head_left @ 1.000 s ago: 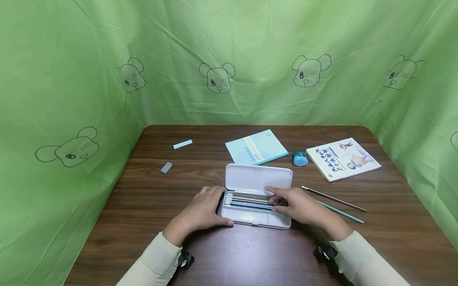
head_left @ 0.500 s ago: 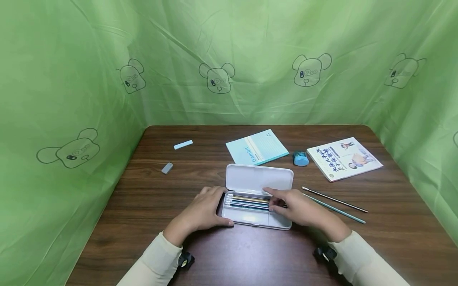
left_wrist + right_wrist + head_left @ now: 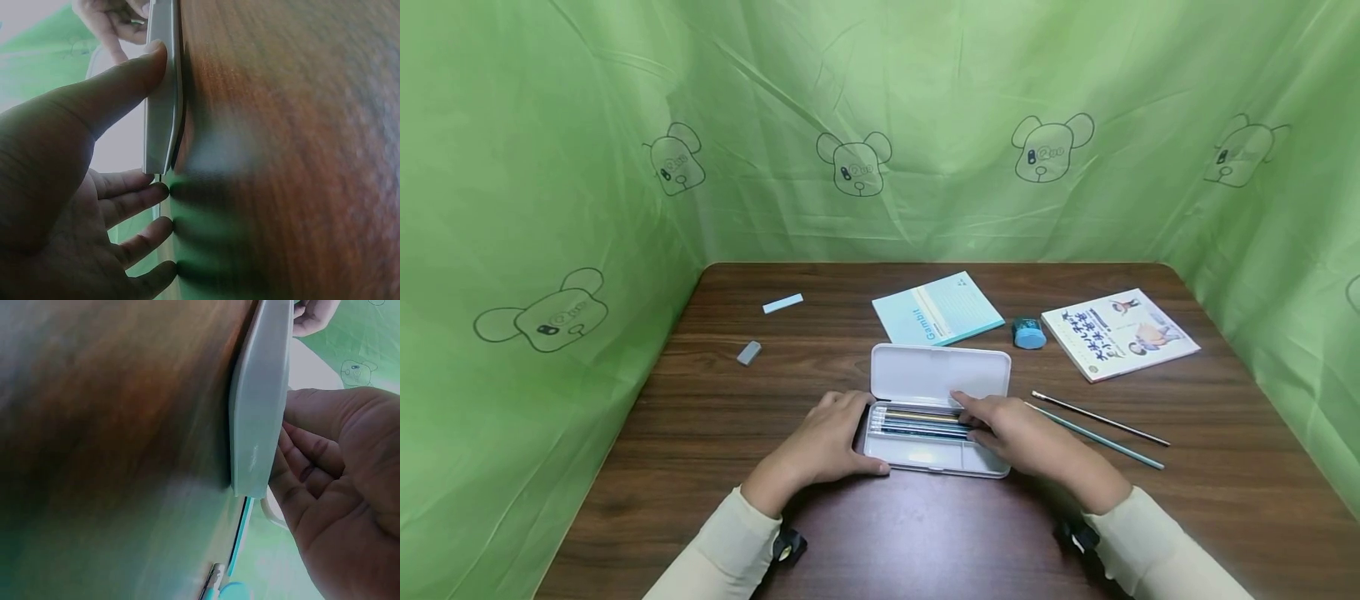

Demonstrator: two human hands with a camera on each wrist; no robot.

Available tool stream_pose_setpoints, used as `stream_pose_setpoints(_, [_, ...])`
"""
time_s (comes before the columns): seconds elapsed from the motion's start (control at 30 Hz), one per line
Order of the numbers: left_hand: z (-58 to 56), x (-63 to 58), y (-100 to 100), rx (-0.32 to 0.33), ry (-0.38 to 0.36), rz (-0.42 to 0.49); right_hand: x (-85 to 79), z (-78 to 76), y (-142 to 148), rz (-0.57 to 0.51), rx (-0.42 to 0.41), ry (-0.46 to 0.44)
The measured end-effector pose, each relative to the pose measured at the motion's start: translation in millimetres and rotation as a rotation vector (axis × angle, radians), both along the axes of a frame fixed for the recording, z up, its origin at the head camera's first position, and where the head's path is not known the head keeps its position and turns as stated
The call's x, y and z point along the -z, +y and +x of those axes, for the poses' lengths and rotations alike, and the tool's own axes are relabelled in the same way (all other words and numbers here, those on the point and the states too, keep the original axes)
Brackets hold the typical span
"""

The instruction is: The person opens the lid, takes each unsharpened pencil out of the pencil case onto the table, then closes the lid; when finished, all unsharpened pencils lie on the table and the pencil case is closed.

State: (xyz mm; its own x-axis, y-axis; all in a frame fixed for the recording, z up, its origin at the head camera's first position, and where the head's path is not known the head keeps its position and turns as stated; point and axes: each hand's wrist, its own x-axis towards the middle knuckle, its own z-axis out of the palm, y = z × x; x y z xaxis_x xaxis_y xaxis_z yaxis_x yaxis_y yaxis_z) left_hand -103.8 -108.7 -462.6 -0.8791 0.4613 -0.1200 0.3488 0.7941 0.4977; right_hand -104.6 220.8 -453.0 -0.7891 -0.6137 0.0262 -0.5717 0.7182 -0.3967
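Observation:
A white pencil case (image 3: 913, 452) stands with its lid (image 3: 925, 371) raised, and several pencils (image 3: 917, 422) lie side by side in its rear compartment. My left hand (image 3: 827, 437) holds the case's left end, thumb on the front wall and fingers round the far side. In the left wrist view that thumb lies against the case wall (image 3: 162, 119). My right hand (image 3: 1018, 429) reaches into the right end, thumb and curled fingers at the pencils' ends, index finger stretched towards the lid. Behind the case wall (image 3: 256, 425) in the right wrist view, the fingertips are hidden.
Two loose pencils, one dark (image 3: 1105, 419) and one teal (image 3: 1108, 439), lie right of the case. Behind stand a light blue notebook (image 3: 936, 308), a blue sharpener-like item (image 3: 1028, 333) and a white book (image 3: 1120, 335). A grey eraser (image 3: 748, 353) and pale blue strip (image 3: 783, 303) lie left.
My right hand has shifted slightly left and its fingers have moved at the pencils' ends inside the case. The left hand stays in place on the case.

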Motion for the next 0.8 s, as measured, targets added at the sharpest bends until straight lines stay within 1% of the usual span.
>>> stream_pose_setpoints(0.23, [0.8,-0.2,1.1,0.009,0.013,0.006,-1.0,0.9,-1.0,-0.004,0.005,-0.021])
stream_pose_setpoints(0.47, [1.8,1.3,1.1,-0.006,0.006,-0.003,0.4,4.7,-1.2,-0.005,-0.007,-0.002])
stream_pose_setpoints(0.63, [2.8,1.7,0.7,0.006,0.011,0.003,2.6,3.5,-1.9,-0.009,-0.006,-0.042])
stream_pose_setpoints(0.8, [2.8,0.8,0.2,0.007,0.017,0.008,3.5,2.9,-2.5,-0.008,-0.004,-0.030])
